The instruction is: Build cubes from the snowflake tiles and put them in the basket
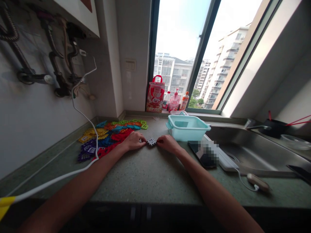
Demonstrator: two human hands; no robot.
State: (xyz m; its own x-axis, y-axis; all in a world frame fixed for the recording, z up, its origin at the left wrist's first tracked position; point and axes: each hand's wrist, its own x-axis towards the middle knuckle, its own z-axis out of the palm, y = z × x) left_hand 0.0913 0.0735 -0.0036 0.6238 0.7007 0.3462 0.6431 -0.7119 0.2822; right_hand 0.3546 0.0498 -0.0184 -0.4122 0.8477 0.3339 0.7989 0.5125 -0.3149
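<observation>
Between my hands, flat on the counter or just above it, is a small dark piece [152,141] with notched edges and a white grid pattern. My left hand [135,141] pinches its left corner with thumb and fingertips. On the opposite corner, the fingers of my right hand [168,143] are closed in the same way. Left of my left hand spreads a pile of colourful notched pieces [91,149] in purple, yellow, blue, red, orange and green. Some of these carry white printed patterns. My left forearm covers part of the red ones.
A light teal plastic tub [189,134] stands right of my right hand, before the sink [262,155]. A dark phone-like slab [198,152], a white power strip [224,158] and a beige device [258,183] lie nearby. A white cable [80,111] hangs across the left side. Bottles [174,103] line the windowsill.
</observation>
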